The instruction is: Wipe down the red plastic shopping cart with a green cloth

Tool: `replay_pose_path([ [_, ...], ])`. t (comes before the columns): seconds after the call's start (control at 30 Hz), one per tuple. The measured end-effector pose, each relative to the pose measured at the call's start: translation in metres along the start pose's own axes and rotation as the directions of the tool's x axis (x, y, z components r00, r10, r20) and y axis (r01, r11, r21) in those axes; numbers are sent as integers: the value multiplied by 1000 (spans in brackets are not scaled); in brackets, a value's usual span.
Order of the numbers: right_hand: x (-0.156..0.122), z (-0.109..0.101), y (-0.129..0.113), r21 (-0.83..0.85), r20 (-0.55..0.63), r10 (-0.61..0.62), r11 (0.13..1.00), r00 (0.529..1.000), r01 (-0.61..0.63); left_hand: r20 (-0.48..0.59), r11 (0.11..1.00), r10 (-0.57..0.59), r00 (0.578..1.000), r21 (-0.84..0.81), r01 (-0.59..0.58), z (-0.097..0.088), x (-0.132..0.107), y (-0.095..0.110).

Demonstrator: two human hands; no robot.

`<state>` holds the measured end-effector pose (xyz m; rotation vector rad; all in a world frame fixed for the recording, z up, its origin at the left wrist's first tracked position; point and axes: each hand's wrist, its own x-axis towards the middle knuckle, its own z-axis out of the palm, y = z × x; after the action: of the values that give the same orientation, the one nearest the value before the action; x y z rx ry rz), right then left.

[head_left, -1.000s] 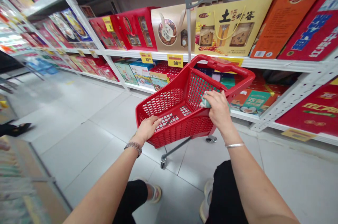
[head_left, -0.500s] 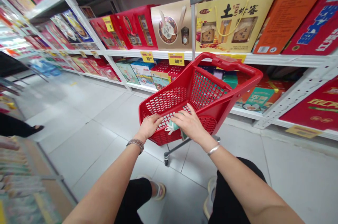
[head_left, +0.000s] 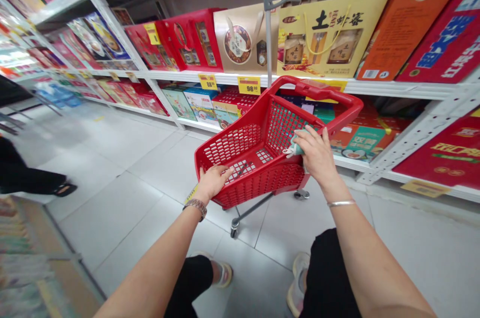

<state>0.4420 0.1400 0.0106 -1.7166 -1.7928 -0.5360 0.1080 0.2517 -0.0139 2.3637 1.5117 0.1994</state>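
Observation:
A red plastic shopping cart [head_left: 262, 181] with a perforated basket stands before me, its handle toward the shelf on the right. My left hand [head_left: 213, 182] is closed over the basket's front near corner, fingers hooked inside the rim. Farther along the same near rim, my right hand [head_left: 318, 155] presses a bunched pale green and white cloth [head_left: 297, 147] against the edge by the handle end. Its fingers are folded over the cloth, which is partly hidden under them. The basket holds no goods that I can see.
Behind the cart runs a white shelf [head_left: 240, 79] with gift boxes, including a yellow honey box [head_left: 330, 38], and price tags. Another person's dark-trousered leg [head_left: 30, 170] is at the left. A blurred display case [head_left: 41, 253] stands at lower left, and my feet are below the cart.
My right hand has slid the cloth along the near rim, rightward and away from my left hand, up to the handle end. My left hand stays on the front corner.

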Motion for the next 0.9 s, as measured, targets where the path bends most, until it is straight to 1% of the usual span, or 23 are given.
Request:
replay_pose_path([
  [0.07, 2, 5, -3, 21, 21, 1, 1000, 1000, -1, 8, 1000, -10, 1000, -1, 10, 3, 0, 7],
  [0.17, 7, 11, -15, 91, 91, -57, 995, 994, 49, 26, 1000, -15, 1000, -5, 15, 6, 1, 18],
  [0.27, 10, 17, -38, 160, 178, -137, 981, 975, 108, 49, 1000, -11, 999, -10, 11, 7, 3, 25],
  [0.37, 7, 25, -69, 215, 230, -202, 965, 952, 153, 74, 1000, -3, 997, -16, 4, 7, 5, 28],
  [0.47, 3, 31, -94, 263, 233, -271, 942, 934, 208, 94, 1000, 22, 995, -20, -20, 7, 5, 28],
  [0.53, 1, 32, -99, 264, 222, -300, 935, 928, 239, 98, 999, 49, 994, -24, -47, 6, 6, 26],
  [0.57, 2, 30, -97, 251, 218, -299, 937, 929, 243, 97, 998, 64, 993, -28, -62, 6, 6, 24],
  [0.63, 4, 25, -87, 216, 216, -269, 951, 939, 223, 89, 995, 98, 991, -38, -95, 5, 7, 21],
  [0.77, 10, 7, -50, 174, 202, -147, 978, 968, 112, 82, 985, 169, 982, -61, -164, 3, 11, 14],
  [0.9, 12, -13, -16, 111, 110, -51, 993, 993, 38, 76, 979, 201, 977, -53, -197, -2, 18, 4],
])
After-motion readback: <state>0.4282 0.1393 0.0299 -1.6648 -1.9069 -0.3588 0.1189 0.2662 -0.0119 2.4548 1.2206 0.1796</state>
